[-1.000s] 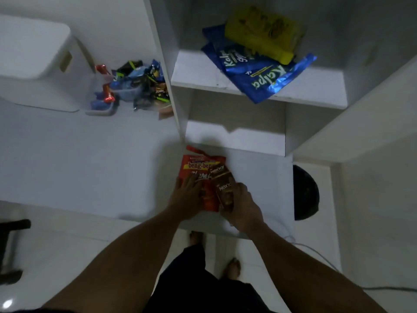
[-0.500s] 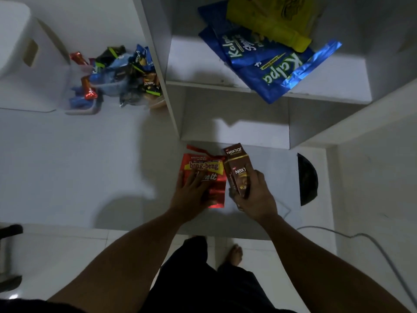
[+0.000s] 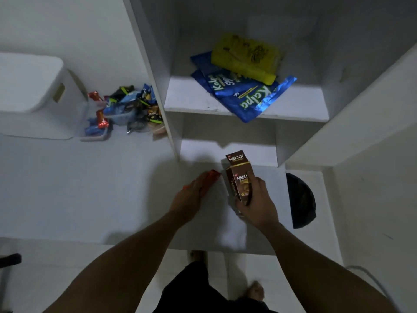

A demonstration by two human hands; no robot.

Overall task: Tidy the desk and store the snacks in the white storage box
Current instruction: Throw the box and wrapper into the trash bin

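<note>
far left on the table sits the white storage box, side handle slot facing me. just beside it, between it and the shelf upright, lies a heap of small wrapped snacks, not boxed yet.

nearer me, my left hand has changed most. a second ago it lay flat on the red packet, whose whole printed face showed. now the fingers are bent over it and it is bunched beneath the hand, with only a red corner poking past my fingertips and slivers at the edges. the hand is blurred, so i read this as gripping, not pressing, and i can't tell whether the packet has left the table.

just right of it, my right hand is clamped round the lower half of the brown nextar box. a second ago that box lay on the red packet; now it stands upright, apart from it, top flap open.

so both of these snacks are in hand and, i judge, ready for the carry across to the white storage box, which is well apart on my left. that open flap could spill if i tip it.

up right, the shelf holds the blue kalpa bags, one corner hanging over the edge, with a yellow packet on top. those are for later. a dark bin sits low on the right.
</note>
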